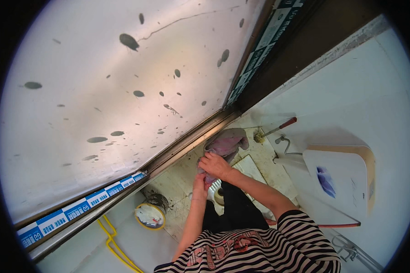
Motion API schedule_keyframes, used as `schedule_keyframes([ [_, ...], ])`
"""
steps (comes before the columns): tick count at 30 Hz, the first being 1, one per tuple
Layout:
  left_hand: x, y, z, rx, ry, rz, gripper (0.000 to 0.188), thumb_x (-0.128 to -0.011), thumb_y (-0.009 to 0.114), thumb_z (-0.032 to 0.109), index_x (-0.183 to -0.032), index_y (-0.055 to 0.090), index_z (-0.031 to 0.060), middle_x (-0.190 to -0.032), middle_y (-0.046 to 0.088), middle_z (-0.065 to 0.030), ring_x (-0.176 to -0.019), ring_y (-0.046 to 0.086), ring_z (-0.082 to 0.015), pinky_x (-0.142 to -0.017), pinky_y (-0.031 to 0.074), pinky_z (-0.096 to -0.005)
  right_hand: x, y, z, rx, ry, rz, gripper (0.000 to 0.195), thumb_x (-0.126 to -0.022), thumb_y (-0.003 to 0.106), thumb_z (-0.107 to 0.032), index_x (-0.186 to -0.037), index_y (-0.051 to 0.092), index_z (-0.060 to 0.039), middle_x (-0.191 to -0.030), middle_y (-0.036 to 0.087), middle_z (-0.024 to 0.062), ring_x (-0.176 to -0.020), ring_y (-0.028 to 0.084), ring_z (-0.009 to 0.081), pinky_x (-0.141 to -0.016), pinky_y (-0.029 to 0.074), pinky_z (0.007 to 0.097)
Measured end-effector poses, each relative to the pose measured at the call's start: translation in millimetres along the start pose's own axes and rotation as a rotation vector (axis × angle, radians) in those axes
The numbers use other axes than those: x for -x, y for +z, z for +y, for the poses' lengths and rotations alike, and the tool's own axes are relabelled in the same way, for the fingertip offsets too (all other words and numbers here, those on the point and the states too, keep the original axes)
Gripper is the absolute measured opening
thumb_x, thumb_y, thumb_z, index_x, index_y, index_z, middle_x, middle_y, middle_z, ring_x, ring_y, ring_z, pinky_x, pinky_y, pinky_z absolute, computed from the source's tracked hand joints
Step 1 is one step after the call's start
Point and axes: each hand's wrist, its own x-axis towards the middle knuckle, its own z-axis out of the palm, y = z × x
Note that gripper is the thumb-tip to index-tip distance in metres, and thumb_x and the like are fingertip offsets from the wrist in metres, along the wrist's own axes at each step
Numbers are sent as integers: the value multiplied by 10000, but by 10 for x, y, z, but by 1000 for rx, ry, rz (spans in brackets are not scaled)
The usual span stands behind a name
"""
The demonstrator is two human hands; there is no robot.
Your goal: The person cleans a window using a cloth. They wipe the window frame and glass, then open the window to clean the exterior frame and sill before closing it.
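Observation:
A purplish-grey cloth (227, 141) hangs bunched between my hands, above the tiled floor. My right hand (214, 166) grips its upper folds, the back of the hand turned up. Just below and to the left, my left hand (201, 185) holds a lower part of the same cloth; its fingers are partly hidden. Both hands are close together near the bottom rail of the frame (191, 138), which borders a pale panel (99, 68) with dark spots. Beneath the hands lies a squat toilet (218, 197), partly covered by my arms and legs.
A waste bin (150, 216) with a yellow rim stands at left, near a yellow hose (118, 247). A red-handled brush (280, 128) leans by the right wall. A white cistern (338, 177) is mounted there. Blue-and-white tape (77, 211) bearing writing runs along the frame.

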Motion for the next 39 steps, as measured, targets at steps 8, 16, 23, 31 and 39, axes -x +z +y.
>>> schedule_keyframes([
  [8, 915, 108, 55, -211, -54, -331, 32, -841, 583, 167, -868, 584, 150, -696, 563, 48, -538, 494, -55, -437, 352, -189, 942, -708, -146, -1388, 1022, 201, 293, -739, 598, -173, -1007, 585, -56, -930, 606, 24, -871, 584, 182, -789, 440, 282],
  [16, 1157, 574, 741, -43, 364, -356, 141, -885, 563, 182, -1000, 537, 105, -863, 592, 13, -681, 530, -53, -555, 413, -190, 757, -1666, 313, -1360, 851, 1305, 335, -785, 620, -124, -1102, 562, -30, -1069, 587, 56, -984, 559, 159, -851, 438, 310],
  [23, 286, 575, 352, -399, 494, -307, 672, -884, 590, 272, -1404, 263, 1, -1431, 301, -149, -1329, 279, -223, -1077, 245, -315, 227, -630, 427, -155, 783, 634, 611, -737, 719, -265, -1224, 469, 6, -1155, 507, 194, -1084, 486, 346, -907, 398, 404],
  [31, 67, 769, 169, -376, 496, -204, 723, -880, 591, 310, -1404, 227, -31, -1445, 271, -160, -1340, 250, -245, -1076, 219, -319, 212, -123, 776, -449, 1200, 874, 596, -845, 547, -326, -1273, 407, 64, -1134, 522, 252, -1043, 494, 418, -878, 396, 460],
  [39, -170, 695, 385, -122, 228, -256, 621, -794, 670, 379, -1298, 425, 109, -1273, 483, -21, -1142, 444, -159, -937, 326, -373, 308, -361, 884, -966, 1299, 810, 531, -880, 486, -369, -1291, 454, -35, -1163, 558, 175, -997, 556, 296, -839, 430, 394],
])
